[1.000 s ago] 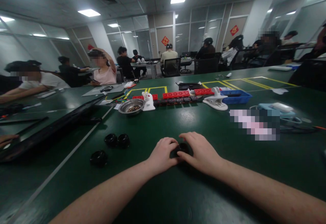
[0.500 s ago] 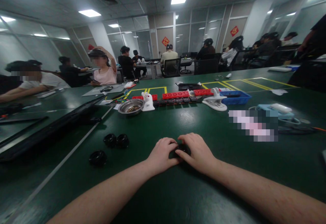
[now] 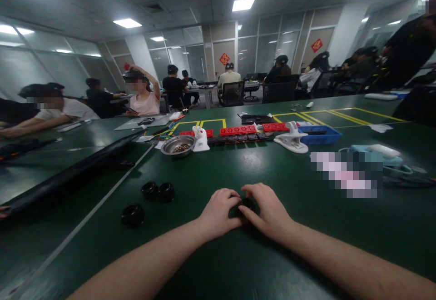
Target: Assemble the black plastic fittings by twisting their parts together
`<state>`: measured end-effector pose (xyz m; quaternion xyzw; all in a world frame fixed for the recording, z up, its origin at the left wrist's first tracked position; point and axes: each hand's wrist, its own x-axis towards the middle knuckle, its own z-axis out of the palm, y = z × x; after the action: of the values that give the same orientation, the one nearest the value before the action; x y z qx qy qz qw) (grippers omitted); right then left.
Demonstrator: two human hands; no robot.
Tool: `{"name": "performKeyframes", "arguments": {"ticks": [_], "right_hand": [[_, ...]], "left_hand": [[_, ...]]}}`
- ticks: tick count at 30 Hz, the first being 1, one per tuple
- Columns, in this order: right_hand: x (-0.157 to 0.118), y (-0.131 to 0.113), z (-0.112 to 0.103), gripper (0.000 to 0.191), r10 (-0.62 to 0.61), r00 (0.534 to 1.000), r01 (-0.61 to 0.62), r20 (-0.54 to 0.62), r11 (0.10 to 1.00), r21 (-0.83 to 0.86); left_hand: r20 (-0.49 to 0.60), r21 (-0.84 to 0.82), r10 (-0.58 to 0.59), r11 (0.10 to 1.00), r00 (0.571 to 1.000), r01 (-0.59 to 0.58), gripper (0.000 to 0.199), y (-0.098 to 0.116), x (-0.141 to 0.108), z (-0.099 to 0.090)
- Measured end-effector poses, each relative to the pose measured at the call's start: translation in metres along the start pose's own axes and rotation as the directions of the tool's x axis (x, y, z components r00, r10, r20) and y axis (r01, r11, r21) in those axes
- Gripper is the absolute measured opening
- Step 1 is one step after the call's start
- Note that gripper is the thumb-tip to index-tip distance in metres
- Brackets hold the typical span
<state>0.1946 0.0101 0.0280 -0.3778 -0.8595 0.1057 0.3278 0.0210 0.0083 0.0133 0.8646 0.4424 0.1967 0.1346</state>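
Note:
Both hands meet around a small black round part (image 3: pixel 247 204) on the green table (image 3: pixel 218 259). My left hand (image 3: pixel 220 213) curves round its left side, and my right hand (image 3: pixel 267 209) curves round its right side, with the thumb across its front. Much of the part is hidden by the fingers. To the left lie three black rings: two side by side, a left one (image 3: pixel 149 190) and a right one (image 3: pixel 166 191), and a nearer one (image 3: pixel 132 215).
Beyond the hands stand a metal bowl (image 3: pixel 170 148) of small pieces, white clamps (image 3: pixel 293 143), red blocks (image 3: pixel 237 130) and a blue tray (image 3: pixel 320 137). A long black object (image 3: pixel 78 168) lies left. People sit behind.
The view has shifted slightly, so the table things appear a little lower and further right. Both hands remain around the black part, with slightly more of it showing.

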Motion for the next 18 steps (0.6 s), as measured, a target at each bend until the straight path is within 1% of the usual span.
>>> {"name": "performKeyframes", "arguments": {"ticks": [2, 5, 7, 9, 12, 14, 18], "right_hand": [[0.0003, 0.0004, -0.0002, 0.021, -0.057, 0.998, 0.056, 0.017, 0.997, 0.053], [-0.0006, 0.0006, 0.0006, 0.031, -0.143, 0.990, 0.142, 0.004, 0.983, 0.116], [-0.0011, 0.0013, 0.0016, 0.032, -0.129, 0.991, 0.132, -0.031, 0.986, 0.102], [-0.0013, 0.0022, 0.0024, 0.029, -0.076, 0.995, 0.079, -0.058, 0.995, 0.060], [-0.0011, 0.0026, 0.0020, 0.021, -0.042, 0.999, 0.043, -0.035, 0.999, 0.022], [-0.0013, 0.0013, 0.0008, 0.017, -0.067, 0.998, 0.068, -0.017, 0.997, 0.031], [-0.0031, -0.0022, -0.0012, 0.029, -0.134, 0.990, 0.136, -0.035, 0.989, 0.062]], "left_hand": [[0.000, -0.001, -0.004, 1.000, 1.000, 0.004, 0.036, -0.0001, 0.0001, 0.0004], [0.004, 0.000, -0.016, 1.000, 1.000, 0.016, 0.035, -0.0010, 0.0005, 0.0019], [0.006, 0.000, -0.018, 1.000, 1.000, 0.018, 0.032, -0.0014, 0.0009, 0.0027], [0.003, 0.003, -0.013, 1.000, 1.000, 0.013, 0.031, -0.0012, 0.0012, 0.0029], [-0.009, 0.008, -0.005, 1.000, 1.000, 0.005, 0.031, -0.0003, 0.0011, 0.0025], [-0.019, 0.008, 0.001, 1.000, 1.000, -0.001, 0.033, 0.0000, 0.0009, 0.0023], [-0.016, 0.013, 0.006, 1.000, 1.000, -0.005, 0.036, -0.0007, 0.0001, 0.0021]]}}
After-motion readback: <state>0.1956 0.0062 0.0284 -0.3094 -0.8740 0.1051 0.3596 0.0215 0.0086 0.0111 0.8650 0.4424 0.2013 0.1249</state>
